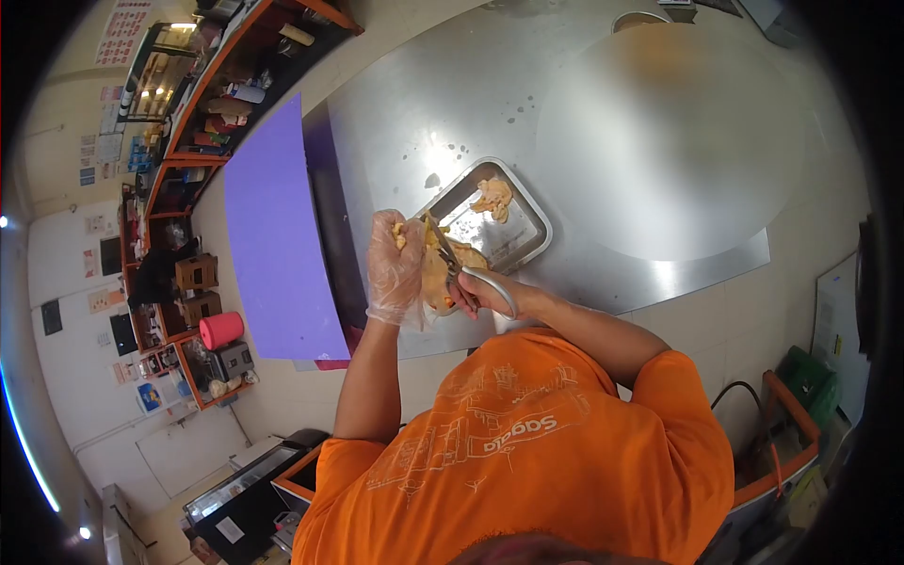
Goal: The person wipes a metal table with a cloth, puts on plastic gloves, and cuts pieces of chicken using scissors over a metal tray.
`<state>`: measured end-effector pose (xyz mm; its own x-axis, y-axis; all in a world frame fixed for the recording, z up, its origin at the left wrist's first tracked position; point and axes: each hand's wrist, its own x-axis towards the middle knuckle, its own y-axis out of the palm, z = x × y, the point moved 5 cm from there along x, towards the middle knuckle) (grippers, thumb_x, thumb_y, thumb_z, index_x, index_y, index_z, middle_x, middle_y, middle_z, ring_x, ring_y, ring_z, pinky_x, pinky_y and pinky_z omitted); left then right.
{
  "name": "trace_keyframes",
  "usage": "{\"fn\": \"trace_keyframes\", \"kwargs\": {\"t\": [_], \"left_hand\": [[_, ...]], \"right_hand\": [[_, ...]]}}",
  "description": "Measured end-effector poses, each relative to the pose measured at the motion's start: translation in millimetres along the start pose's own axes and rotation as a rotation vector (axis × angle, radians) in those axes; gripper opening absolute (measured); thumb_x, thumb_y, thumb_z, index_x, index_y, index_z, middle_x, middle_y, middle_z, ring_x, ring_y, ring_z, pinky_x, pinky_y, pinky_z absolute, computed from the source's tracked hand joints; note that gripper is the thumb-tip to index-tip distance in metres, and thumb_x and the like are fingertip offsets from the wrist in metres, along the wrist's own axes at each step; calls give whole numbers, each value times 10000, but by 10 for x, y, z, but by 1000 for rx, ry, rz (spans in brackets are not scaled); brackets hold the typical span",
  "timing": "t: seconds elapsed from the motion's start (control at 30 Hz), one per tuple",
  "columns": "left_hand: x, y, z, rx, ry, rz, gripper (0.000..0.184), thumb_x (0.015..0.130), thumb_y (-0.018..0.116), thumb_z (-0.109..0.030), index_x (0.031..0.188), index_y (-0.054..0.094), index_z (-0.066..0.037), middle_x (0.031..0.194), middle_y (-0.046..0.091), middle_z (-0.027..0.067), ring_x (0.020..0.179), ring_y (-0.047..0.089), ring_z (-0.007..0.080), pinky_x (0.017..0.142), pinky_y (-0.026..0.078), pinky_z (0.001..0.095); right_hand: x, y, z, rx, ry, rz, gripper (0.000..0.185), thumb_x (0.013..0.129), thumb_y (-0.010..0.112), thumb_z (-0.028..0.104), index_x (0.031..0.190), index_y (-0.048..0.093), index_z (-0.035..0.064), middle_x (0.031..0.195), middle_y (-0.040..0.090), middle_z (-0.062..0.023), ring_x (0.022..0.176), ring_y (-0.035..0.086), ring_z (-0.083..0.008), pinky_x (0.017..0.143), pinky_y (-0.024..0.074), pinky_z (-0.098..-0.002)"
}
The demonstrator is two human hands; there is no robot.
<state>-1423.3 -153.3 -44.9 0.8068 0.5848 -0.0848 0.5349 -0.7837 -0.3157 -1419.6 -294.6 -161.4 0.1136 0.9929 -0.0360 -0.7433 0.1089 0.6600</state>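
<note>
My left hand (392,264), in a clear plastic glove, is closed on a pale yellow piece of meat that looks like raw chicken (402,234). In my right hand (482,294), bare, is a pair of scissors (450,254) with a grey handle. Their blades point up and left against the meat beside my left fingers. Just behind lies a rectangular metal tray (540,222), with another pale yellow piece of meat (492,199) at its far end. More yellowish meat (435,284) shows below the blades, partly hidden by my hands.
The tray stands on a steel table (377,104) with scattered wet spots. A purple panel (273,235) runs along the left side. A blurred pale round patch covers the right of the view. Shelves (193,169) and a red container (221,330) are farther left.
</note>
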Motion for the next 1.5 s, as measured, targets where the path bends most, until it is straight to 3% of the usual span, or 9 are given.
{"fn": "trace_keyframes", "kwargs": {"t": [0.07, 0.23, 0.47, 0.57, 0.77, 1.07, 1.23, 1.33, 1.5], "left_hand": [[-45, 40, -48, -38, -27, 20, 182, 995, 623, -111, 1115, 491, -83, 841, 545, 3, 670, 503, 46, 550, 406, 206], [-122, 14, -72, -66, -93, 33, 360, 1008, 605, -95, 1342, 473, -69, 972, 603, 25, 758, 516, 28, 629, 431, 178], [-148, -7, -164, -65, 0, 10, 413, 993, 653, -211, 1357, 498, -91, 881, 574, -14, 679, 492, 38, 578, 392, 193], [-90, -74, -245, -3, -4, 30, 442, 999, 645, -205, 1388, 474, -81, 877, 573, -14, 691, 488, 38, 589, 395, 193], [-129, 4, -435, 20, -114, 177, 523, 1005, 643, -185, 1464, 418, -77, 856, 535, -27, 690, 456, 32, 597, 392, 187], [-235, -93, -115, -426, -237, 224, 625, 974, 668, -172, 1510, 386, -19, 879, 593, 0, 592, 444, 46, 515, 353, 185], [-183, -164, 20, -526, -245, 361, 685, 943, 717, -232, 1491, 394, 21, 799, 579, -8, 603, 458, 54, 513, 355, 188], [-172, -211, -159, -328, -236, 165, 641, 951, 688, -211, 1491, 414, -2, 766, 553, -23, 620, 452, 54, 523, 351, 198], [-135, -170, -446, -55, -212, 207, 593, 978, 598, -101, 1530, 390, -42, 814, 555, -28, 643, 418, 44, 558, 341, 201]], "right_hand": [[-5, 2, 45, 75, 12, 30, 651, 969, 394, 718, 941, 513, 79, 862, 476, -14, 723, 484, -115, 659, 438, -268], [-13, 38, 9, 128, 19, 12, 625, 1054, 290, 628, 850, 498, 76, 721, 488, -27, 588, 481, -121, 569, 430, -269], [-54, -21, 19, -72, 61, 73, 642, 1034, 343, 646, 767, 482, 79, 624, 448, -12, 478, 430, -118, 469, 388, -255], [-115, 24, 40, -142, 107, 93, 655, 991, 387, 698, 812, 496, 77, 681, 461, -17, 543, 451, -115, 519, 409, -254], [7, 145, 18, 187, 12, 170, 727, 875, 392, 815, 876, 489, 95, 865, 469, -15, 741, 472, -125, 694, 439, -281], [-57, 156, 268, -23, -133, 144, 713, 918, 418, 784, 795, 459, 83, 695, 429, 0, 593, 429, -113, 553, 393, -256], [-86, 105, 213, -97, -26, 103, 621, 1015, 445, 632, 741, 478, 76, 628, 445, -7, 506, 412, -104, 440, 358, -264], [-102, 56, 150, -141, -5, 100, 625, 1012, 431, 646, 758, 489, 78, 650, 458, -12, 526, 428, -108, 466, 377, -264], [-12, 63, -185, 74, 74, 179, 693, 918, 419, 770, 865, 521, 87, 756, 484, -3, 659, 504, -117, 618, 433, -257]]}}
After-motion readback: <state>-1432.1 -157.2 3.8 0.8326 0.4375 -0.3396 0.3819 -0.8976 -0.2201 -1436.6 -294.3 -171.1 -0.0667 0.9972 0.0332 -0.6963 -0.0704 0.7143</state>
